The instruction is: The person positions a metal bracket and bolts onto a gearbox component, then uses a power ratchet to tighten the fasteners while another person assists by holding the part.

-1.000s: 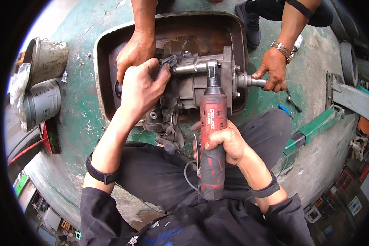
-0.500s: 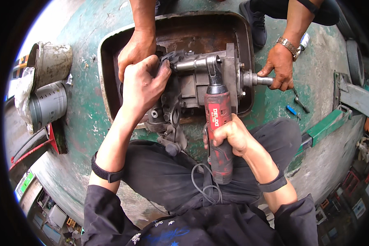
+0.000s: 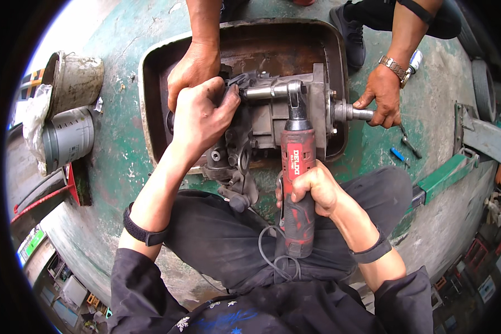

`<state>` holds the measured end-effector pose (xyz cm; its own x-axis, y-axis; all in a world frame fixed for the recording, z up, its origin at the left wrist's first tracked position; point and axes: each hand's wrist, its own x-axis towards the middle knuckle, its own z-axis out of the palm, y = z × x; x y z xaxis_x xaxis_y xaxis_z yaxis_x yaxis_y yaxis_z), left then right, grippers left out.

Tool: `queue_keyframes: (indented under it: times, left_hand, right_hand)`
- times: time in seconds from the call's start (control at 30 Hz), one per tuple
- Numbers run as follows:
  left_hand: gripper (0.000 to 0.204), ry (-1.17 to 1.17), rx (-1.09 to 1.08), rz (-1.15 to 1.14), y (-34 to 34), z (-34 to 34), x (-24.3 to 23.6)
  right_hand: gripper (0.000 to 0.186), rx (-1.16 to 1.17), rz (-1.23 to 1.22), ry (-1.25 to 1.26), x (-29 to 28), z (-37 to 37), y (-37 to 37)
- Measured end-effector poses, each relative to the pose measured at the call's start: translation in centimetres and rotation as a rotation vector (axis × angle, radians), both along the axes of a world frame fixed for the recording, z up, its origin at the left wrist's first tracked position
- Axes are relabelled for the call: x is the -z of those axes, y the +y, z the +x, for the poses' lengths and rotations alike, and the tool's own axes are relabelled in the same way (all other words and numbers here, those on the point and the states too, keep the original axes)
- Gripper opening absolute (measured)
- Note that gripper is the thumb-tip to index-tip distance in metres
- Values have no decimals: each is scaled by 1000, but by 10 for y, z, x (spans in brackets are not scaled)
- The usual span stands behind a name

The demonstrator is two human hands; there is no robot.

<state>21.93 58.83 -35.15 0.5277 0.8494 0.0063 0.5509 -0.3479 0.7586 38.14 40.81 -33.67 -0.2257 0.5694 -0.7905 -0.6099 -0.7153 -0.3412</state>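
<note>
While the right hand (image 3: 320, 190) grips a scuffed red ratchet (image 3: 298, 153), the left hand's (image 3: 200, 116) hold is unclear.

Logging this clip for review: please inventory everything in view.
Power ratchet: one, red-black, centre
Socket extension: one, silver, on ratchet
Metal housing: one, grey, in tray
Tray: one, dark, on floor
Buckets: two, grey, left
Hand tools: two, blue and dark, right
Beam: one, green, right
Tyre: one clearly, black, right
Rim clutter: uncountable, mixed
Co-worker's hands: two, bare, far side
Left hand: one, bare, at extension
Right hand: one, bare, on ratchet
</note>
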Motion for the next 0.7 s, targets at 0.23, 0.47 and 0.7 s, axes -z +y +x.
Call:
queue_keyframes:
  times: [0.23,0.47,0.7]
  left_hand:
    - [38,-45,-20,-7,0,0,5]
    - [38,-11,-39,4,2,1,4]
    - [38,-46,-49,-36,2,3,5]
  right_hand:
    - [20,30,-29,35,1,-4,-2]
    - [20,47,-2,37,4,-5,1]
    - [18,30,-32,50,-2,-2,3]
